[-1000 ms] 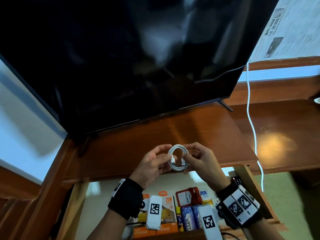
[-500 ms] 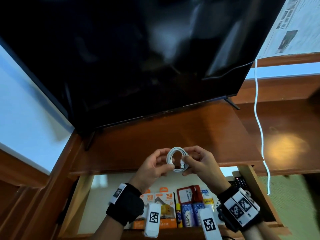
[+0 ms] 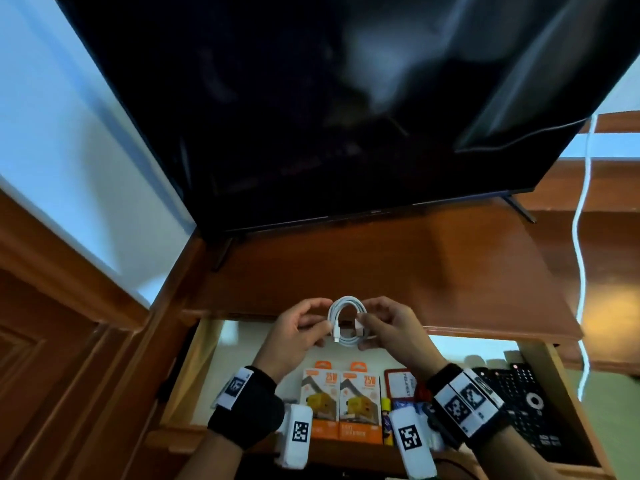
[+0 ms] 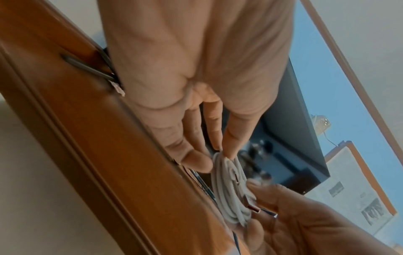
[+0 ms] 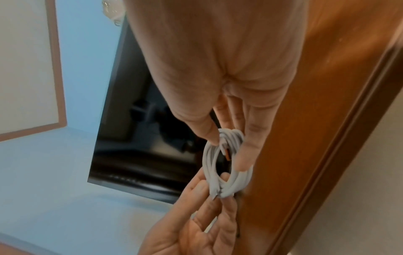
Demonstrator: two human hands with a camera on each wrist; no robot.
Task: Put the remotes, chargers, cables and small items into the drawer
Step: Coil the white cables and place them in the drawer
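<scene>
A coiled white cable [image 3: 347, 321] hangs between both hands, over the front edge of the wooden TV stand and above the open drawer [image 3: 194, 372]. My left hand [image 3: 301, 329] pinches the coil's left side [image 4: 229, 188] with thumb and fingertips. My right hand [image 3: 388, 327] pinches the right side [image 5: 226, 160] near a plug. Inside the drawer lie two orange charger boxes [image 3: 337, 407], a red card holder [image 3: 400, 384], batteries [image 3: 387, 419] and black remotes [image 3: 519, 407], partly hidden by my wrists.
A large black TV [image 3: 346, 105] stands on the stand top [image 3: 381, 265] just behind my hands. A loose white cord [image 3: 580, 244] hangs down at the right. A wooden door panel [image 3: 52, 358] is at the left.
Both hands with the coil have drifted toward me, off the stand top and over the drawer's back part. The camera tilted, showing more of the drawer. The grip is unchanged.
</scene>
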